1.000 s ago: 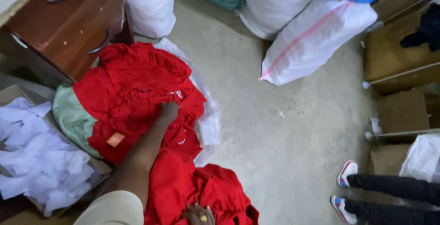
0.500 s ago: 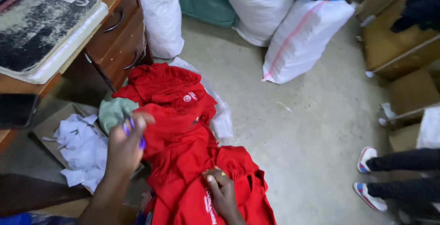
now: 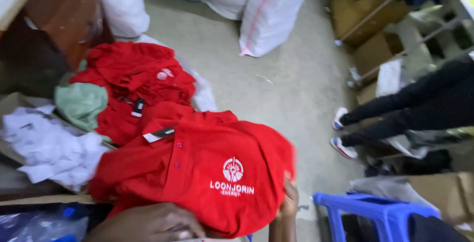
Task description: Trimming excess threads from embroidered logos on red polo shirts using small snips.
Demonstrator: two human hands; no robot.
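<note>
A bright red cotton polo shirt (image 3: 197,173) with 2 red buttons, a white round chest emblem and a dangling collar tag lies spread front-up, held at both lower edges.

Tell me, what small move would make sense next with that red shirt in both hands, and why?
Probably lowering the red polo shirt flat and smoothing it. The left hand is under its lower edge and the right hand grips its right side, so it is lifted and rumpled, with its tag sticking out at the collar, above the pile of red shirts.

Two bare hands, left grip (image 3: 153,224), right grip (image 3: 288,200)
</note>
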